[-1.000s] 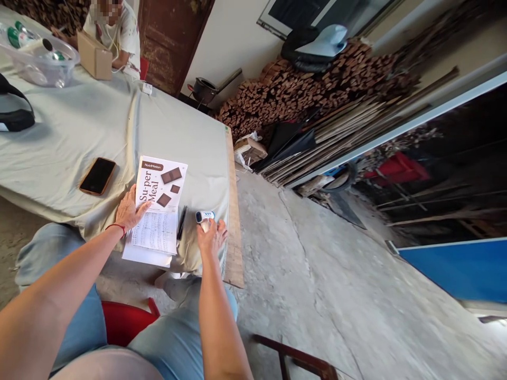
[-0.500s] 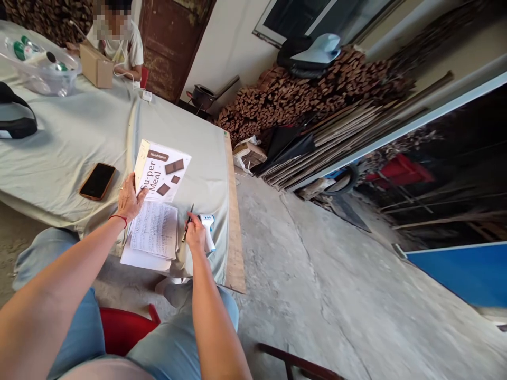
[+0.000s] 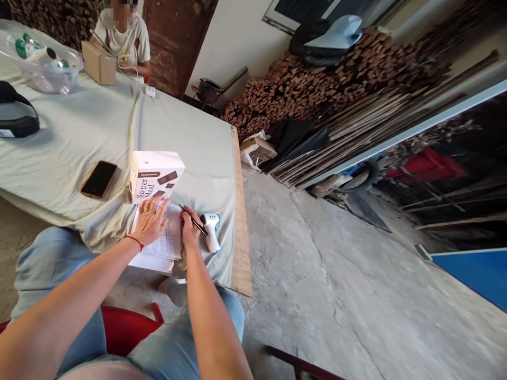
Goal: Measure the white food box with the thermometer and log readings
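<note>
We are no longer gripping the box (image 3: 153, 177); it is standing just beyond the paper (image 3: 173, 236). Our freed left hand (image 3: 150, 221) is spreading open over the paper; our right hand (image 3: 189, 230) is gripping the pen (image 3: 196, 222) beside it.

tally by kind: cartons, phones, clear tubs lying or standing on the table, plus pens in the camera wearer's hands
Cartons: 2 (white printed carton, brown carton)
Phones: 1 (black-screened phone)
Clear tubs: 1 (clear tub)
Pens: 1 (black pen, right hand)
Total: 5
</note>
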`<act>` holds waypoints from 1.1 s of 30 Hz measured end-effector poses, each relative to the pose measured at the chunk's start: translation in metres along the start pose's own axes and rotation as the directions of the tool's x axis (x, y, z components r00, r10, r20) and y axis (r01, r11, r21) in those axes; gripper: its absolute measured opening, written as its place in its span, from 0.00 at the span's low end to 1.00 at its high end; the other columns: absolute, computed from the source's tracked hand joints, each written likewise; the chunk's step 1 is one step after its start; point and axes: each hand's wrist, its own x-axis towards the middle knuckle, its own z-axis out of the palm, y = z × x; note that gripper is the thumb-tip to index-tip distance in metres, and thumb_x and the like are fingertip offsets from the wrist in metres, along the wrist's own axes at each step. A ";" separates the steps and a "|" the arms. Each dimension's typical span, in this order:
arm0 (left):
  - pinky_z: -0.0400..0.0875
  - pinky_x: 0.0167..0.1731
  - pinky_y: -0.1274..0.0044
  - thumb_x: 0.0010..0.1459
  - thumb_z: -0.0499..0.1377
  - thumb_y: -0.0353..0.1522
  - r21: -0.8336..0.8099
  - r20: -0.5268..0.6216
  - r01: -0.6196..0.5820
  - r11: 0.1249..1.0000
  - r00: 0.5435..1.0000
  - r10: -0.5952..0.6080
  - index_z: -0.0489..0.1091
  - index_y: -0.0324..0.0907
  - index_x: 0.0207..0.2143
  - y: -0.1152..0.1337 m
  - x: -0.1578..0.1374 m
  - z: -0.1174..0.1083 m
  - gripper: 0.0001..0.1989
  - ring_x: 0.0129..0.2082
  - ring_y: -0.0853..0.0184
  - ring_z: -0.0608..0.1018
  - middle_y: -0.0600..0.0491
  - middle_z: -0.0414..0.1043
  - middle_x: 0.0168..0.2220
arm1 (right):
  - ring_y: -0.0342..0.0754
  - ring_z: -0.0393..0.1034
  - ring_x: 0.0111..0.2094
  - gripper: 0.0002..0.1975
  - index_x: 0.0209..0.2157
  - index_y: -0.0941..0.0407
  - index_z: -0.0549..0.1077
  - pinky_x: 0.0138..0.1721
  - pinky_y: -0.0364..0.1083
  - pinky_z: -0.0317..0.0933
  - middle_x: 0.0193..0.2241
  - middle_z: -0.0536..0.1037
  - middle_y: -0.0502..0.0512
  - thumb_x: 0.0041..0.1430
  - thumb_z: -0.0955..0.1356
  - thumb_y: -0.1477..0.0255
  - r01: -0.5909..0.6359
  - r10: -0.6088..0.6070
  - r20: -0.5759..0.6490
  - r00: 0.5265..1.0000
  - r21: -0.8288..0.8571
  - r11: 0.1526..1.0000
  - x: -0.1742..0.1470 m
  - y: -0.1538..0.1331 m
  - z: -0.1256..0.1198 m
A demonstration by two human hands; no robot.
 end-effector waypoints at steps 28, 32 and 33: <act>0.53 0.66 0.51 0.64 0.58 0.40 0.091 0.243 -0.082 0.992 0.968 0.058 0.68 0.44 0.62 0.003 0.002 0.002 0.26 0.67 0.46 0.62 0.42 0.58 0.70 | 0.52 0.76 0.37 0.13 0.36 0.56 0.78 0.44 0.50 0.69 0.33 0.84 0.58 0.56 0.65 0.65 0.099 -0.087 0.061 0.994 -0.241 0.965 0.002 0.014 0.006; 0.53 0.65 0.51 0.63 0.58 0.40 0.094 0.240 -0.086 0.992 0.969 0.061 0.68 0.42 0.62 0.003 0.001 0.003 0.26 0.67 0.46 0.62 0.40 0.59 0.69 | 0.51 0.76 0.35 0.13 0.36 0.56 0.78 0.42 0.50 0.70 0.33 0.84 0.58 0.56 0.64 0.65 0.121 -0.107 0.071 0.992 -0.251 0.960 0.003 0.016 0.006; 0.53 0.65 0.51 0.63 0.58 0.40 0.095 0.241 -0.087 0.992 0.969 0.062 0.68 0.41 0.62 0.002 0.001 0.003 0.26 0.67 0.46 0.62 0.40 0.59 0.69 | 0.51 0.76 0.35 0.13 0.36 0.56 0.78 0.43 0.50 0.70 0.33 0.84 0.57 0.56 0.64 0.65 0.127 -0.112 0.072 0.991 -0.253 0.959 0.003 0.017 0.006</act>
